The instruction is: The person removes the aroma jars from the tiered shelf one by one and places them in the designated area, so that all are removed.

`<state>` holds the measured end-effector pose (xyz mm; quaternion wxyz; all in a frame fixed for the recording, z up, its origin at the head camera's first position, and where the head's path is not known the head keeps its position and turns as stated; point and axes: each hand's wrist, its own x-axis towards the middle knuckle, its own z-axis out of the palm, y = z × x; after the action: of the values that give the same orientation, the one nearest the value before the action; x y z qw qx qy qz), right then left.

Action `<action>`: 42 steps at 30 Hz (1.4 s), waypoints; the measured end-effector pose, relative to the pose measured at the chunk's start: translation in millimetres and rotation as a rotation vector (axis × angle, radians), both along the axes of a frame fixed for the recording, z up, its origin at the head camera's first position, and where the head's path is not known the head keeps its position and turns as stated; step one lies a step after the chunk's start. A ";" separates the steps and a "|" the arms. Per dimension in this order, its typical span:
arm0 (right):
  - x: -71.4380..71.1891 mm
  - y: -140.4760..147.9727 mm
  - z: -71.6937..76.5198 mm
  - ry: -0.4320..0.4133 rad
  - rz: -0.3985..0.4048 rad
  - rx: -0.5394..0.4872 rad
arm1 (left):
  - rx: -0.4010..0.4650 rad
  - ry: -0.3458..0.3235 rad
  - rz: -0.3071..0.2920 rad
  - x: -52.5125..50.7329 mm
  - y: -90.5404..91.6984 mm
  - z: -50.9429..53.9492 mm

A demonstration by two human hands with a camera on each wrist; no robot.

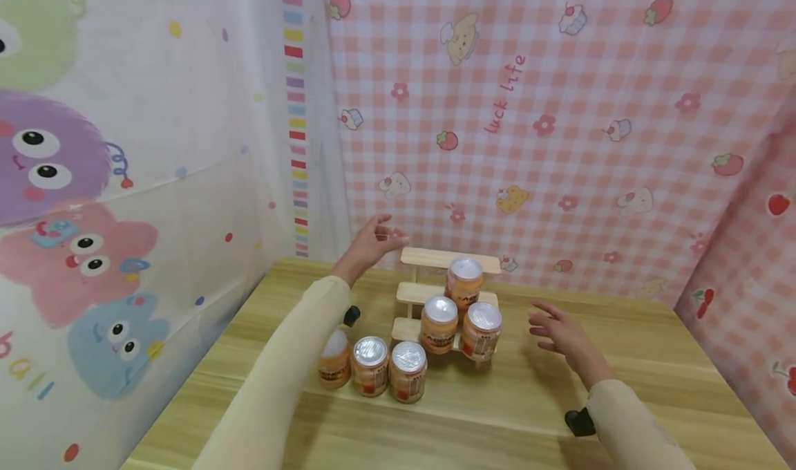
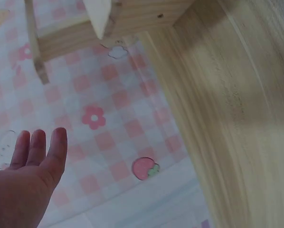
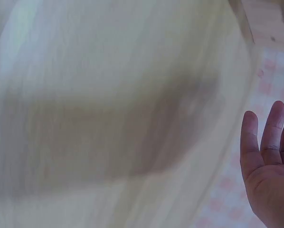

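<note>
A stepped wooden rack stands on the table, with three orange jars with silvery lids on it. The rear jar appears to rest on the middle step; the left front jar and right front jar are on the lowest. My left hand hovers by the rack's upper left end, fingers loosely extended and holding nothing. To the rack's right, my right hand is in the air above the table, fingers spread and apart from the jars. Both palms look bare in the wrist views.
Left of the rack's front, three more such jars stand in a row on the wooden table: a left one partly behind my sleeve, a middle one and a right one. A pink checked cloth hangs behind.
</note>
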<state>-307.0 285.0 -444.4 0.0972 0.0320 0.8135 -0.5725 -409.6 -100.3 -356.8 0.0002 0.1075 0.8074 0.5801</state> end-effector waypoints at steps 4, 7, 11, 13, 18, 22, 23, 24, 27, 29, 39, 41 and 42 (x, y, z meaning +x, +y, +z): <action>0.6 13.0 14.9 0.023 0.016 -0.019 | -0.020 -0.016 -0.016 -8.8 -0.1 -7.6; 0.4 15.7 25.2 0.033 0.011 -0.030 | -0.030 -0.037 -0.042 -13.6 0.3 -13.7; -2.0 9.8 35.0 0.062 -0.011 -0.045 | -0.046 -0.049 -0.061 -15.9 0.7 -20.5; -4.0 3.3 39.1 0.081 -0.023 -0.061 | -0.061 -0.053 -0.065 -15.9 1.1 -23.5; -6.9 -15.6 49.6 0.112 -0.032 -0.108 | -0.094 -0.079 -0.066 -15.4 3.6 -29.7; -7.0 -29.2 57.6 0.138 -0.048 -0.140 | -0.110 -0.087 -0.065 -15.5 6.8 -32.8; -7.2 -32.2 59.1 0.147 -0.049 -0.142 | -0.113 -0.083 -0.065 -15.9 7.6 -33.9; -7.3 -35.3 60.6 0.157 -0.046 -0.145 | -0.116 -0.080 -0.069 -16.3 8.5 -35.0; -8.6 -44.1 63.5 0.183 -0.025 -0.136 | -0.110 -0.075 -0.082 -16.4 10.7 -37.8; -9.9 -50.5 64.5 0.204 -0.006 -0.131 | -0.101 -0.075 -0.093 -16.7 11.5 -40.3; -13.0 -81.7 70.6 0.235 0.064 -0.080 | -0.105 -0.056 -0.077 -15.8 13.1 -46.8; -14.3 -85.0 69.9 0.241 0.077 -0.072 | -0.094 -0.058 -0.073 -14.8 14.2 -46.6; -14.7 -86.3 69.7 0.243 0.081 -0.068 | -0.090 -0.060 -0.070 -14.4 15.1 -46.7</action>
<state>-321.7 198.7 -374.7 0.0222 -0.0736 0.8000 -0.5951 -424.0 -85.2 -403.5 0.0495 0.1181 0.8280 0.5459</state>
